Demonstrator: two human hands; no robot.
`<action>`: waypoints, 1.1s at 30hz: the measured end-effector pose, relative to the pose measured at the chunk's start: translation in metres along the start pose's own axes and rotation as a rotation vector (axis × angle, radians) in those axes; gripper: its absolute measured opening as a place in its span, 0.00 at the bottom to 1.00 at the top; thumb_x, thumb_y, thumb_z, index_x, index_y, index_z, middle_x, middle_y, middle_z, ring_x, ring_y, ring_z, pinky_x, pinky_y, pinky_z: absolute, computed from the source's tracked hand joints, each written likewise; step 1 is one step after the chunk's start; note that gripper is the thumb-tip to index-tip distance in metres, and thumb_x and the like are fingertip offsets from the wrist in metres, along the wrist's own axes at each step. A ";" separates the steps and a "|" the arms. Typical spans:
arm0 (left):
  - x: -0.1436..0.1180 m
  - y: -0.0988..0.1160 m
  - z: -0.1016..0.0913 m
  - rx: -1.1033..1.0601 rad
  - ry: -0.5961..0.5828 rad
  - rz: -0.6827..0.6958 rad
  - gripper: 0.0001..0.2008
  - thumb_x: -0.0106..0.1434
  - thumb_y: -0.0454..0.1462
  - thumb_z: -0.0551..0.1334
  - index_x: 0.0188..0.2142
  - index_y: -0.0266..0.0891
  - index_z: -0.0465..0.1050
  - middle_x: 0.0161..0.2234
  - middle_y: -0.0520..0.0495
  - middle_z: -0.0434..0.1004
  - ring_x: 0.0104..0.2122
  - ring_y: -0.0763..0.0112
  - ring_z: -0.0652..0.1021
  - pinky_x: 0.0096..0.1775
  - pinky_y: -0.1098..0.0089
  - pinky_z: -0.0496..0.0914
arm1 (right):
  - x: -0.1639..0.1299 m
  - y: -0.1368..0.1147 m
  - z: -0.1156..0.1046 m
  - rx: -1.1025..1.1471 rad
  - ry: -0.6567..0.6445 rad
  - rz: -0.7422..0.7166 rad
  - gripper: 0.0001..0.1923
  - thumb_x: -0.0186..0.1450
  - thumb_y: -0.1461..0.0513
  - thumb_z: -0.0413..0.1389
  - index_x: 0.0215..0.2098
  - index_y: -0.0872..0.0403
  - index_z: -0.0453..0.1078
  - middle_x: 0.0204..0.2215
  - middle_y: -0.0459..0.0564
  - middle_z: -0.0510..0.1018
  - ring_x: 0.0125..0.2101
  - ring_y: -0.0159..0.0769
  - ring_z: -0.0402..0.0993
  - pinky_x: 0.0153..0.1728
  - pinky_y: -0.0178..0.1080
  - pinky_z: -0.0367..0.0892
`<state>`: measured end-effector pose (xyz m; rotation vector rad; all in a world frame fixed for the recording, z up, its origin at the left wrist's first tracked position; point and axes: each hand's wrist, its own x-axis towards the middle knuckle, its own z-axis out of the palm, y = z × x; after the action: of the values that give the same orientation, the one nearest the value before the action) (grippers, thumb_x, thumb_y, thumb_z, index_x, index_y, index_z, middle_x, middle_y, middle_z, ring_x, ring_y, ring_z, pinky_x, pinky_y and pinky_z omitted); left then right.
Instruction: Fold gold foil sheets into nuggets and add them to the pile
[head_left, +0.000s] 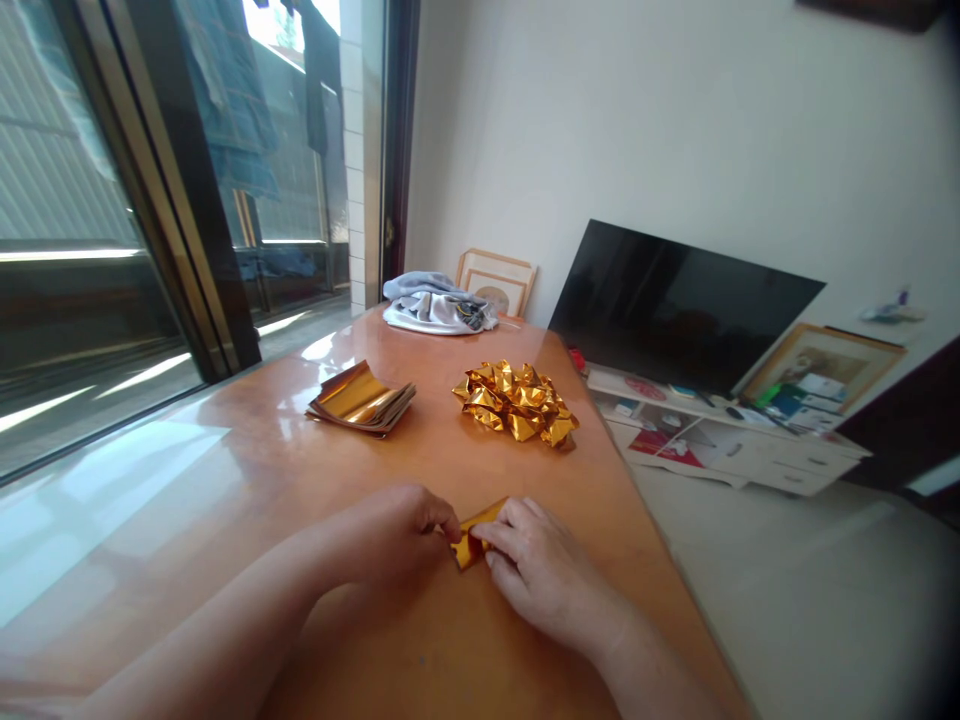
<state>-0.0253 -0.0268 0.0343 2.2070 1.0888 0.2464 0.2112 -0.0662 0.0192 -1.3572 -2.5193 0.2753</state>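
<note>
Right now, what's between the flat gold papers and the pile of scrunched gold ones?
Nothing: in the head view only bare table separates the stack of gold sheets from the pile of folded gold pieces.

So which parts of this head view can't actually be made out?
- Gold foil piece: mostly covered by left hand and right hand; fold shape unclear.
- Gold sheet stack: count too fine.
- Folded gold pile: pieces merge.
- Items on white TV unit: too small, blurred.

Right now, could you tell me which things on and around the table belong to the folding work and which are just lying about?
In use: left hand, right hand, gold foil piece, stack of gold sheets, pile of folded gold pieces.
Lying about: bundled cloth, picture frame, television.
</note>
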 end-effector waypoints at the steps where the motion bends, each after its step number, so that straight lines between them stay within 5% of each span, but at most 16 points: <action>1: -0.001 0.002 0.000 0.036 0.010 -0.005 0.17 0.59 0.33 0.56 0.39 0.46 0.82 0.36 0.53 0.84 0.33 0.69 0.79 0.35 0.74 0.66 | 0.000 0.000 0.000 0.002 0.000 0.001 0.14 0.70 0.64 0.54 0.50 0.45 0.76 0.38 0.49 0.73 0.42 0.39 0.68 0.43 0.39 0.64; 10: 0.001 0.006 0.001 0.232 0.065 -0.032 0.15 0.59 0.33 0.58 0.38 0.50 0.83 0.36 0.52 0.86 0.34 0.66 0.82 0.35 0.73 0.68 | 0.001 -0.002 0.002 0.040 0.022 0.008 0.12 0.66 0.63 0.59 0.47 0.47 0.76 0.40 0.49 0.74 0.43 0.41 0.69 0.46 0.42 0.65; 33: 0.001 0.008 0.007 0.293 0.114 -0.016 0.07 0.59 0.37 0.61 0.34 0.47 0.79 0.31 0.53 0.84 0.32 0.64 0.81 0.44 0.63 0.67 | 0.005 0.004 0.003 0.035 0.010 -0.065 0.11 0.73 0.60 0.54 0.49 0.47 0.76 0.46 0.50 0.80 0.45 0.42 0.73 0.49 0.44 0.64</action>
<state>-0.0172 -0.0328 0.0338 2.4663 1.2721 0.2191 0.2104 -0.0596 0.0156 -1.2582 -2.5325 0.2974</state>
